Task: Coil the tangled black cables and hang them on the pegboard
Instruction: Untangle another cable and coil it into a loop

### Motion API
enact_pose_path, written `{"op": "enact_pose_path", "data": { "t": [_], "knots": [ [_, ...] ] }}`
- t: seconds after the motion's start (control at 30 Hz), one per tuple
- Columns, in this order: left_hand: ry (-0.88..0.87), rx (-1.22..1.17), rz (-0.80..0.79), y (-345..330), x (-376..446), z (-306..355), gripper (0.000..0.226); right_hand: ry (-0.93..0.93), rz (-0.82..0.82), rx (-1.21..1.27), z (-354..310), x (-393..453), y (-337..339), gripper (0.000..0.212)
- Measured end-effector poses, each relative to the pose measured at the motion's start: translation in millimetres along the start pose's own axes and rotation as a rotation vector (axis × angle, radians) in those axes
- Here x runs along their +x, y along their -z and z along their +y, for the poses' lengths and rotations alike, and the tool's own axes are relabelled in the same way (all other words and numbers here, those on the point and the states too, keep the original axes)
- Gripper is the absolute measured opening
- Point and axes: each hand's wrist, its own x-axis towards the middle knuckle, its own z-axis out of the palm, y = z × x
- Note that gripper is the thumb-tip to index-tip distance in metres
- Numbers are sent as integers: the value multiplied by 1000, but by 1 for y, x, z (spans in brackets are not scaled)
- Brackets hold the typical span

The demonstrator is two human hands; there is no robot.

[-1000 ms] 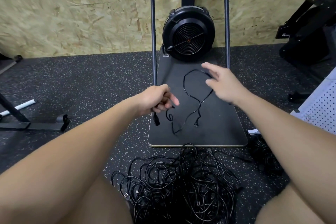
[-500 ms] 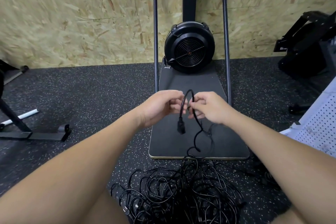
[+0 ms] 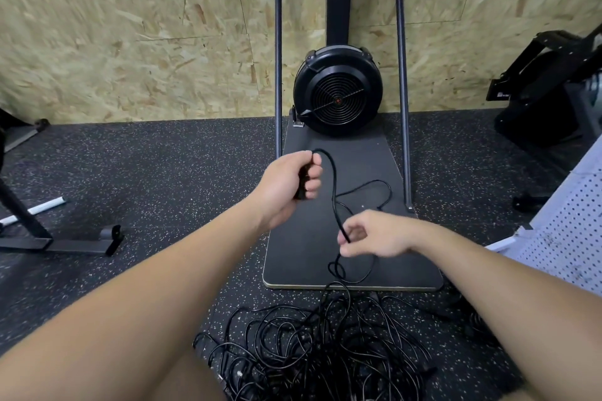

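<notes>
My left hand point(image 3: 293, 182) grips the plug end of one black cable point(image 3: 334, 192), raised over the dark platform point(image 3: 306, 247). From that fist the cable arcs up and runs down to my right hand point(image 3: 374, 234), which pinches it lower and nearer to me. Past my right hand the cable trails in loose loops across the platform and drops into the tangled pile of black cables point(image 3: 312, 352) on the floor in front of me. A white pegboard point(image 3: 566, 234) leans at the right edge.
A black fan-wheel exercise machine point(image 3: 338, 94) with a tall metal frame stands on the platform against the chipboard wall. More black equipment point(image 3: 550, 88) sits at the right, and a black metal stand base point(image 3: 62, 241) at the left. Speckled rubber flooring surrounds the platform.
My hands were together on the cable half a second ago. Now they have parted: the left rose with the plug, the right slid down the cable towards me, stretching a length between them.
</notes>
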Motion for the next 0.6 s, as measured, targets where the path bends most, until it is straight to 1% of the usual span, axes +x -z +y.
{"op": "enact_pose_path", "data": {
  "t": [0.03,0.1,0.13,0.2,0.3,0.33,0.37,0.4,0.43,0.5,0.53,0.6],
  "knots": [
    [2,-11,26,5,3,-1,19,29,-21,-31,-2,-1,-5,30],
    [-10,5,62,12,6,-5,23,103,-2,-135,-11,-2,-7,9],
    [-17,22,77,14,6,-6,26,155,24,-189,-18,-4,-5,8],
    [-20,46,92,13,4,-8,32,263,82,-315,-33,-6,-2,14],
    [-13,24,26,11,4,-14,30,389,225,-377,-51,-12,1,23],
    [-2,65,-2,10,3,-16,28,432,302,-359,-56,-13,3,22],
    [9,151,-27,11,2,-19,28,459,389,-313,-59,-14,6,16],
    [16,260,-64,10,0,-20,31,476,472,-227,-59,-16,9,7],
    [24,359,-120,9,-1,-22,36,472,540,-134,-59,-17,13,8],
    [44,454,-201,2,-8,-22,37,458,642,19,-58,-20,20,29],
    [34,463,-203,-1,-10,-20,34,451,671,89,-56,-21,23,38],
    [8,421,-189,-3,-11,-14,36,440,715,214,-51,-21,27,46]
  ]
}}
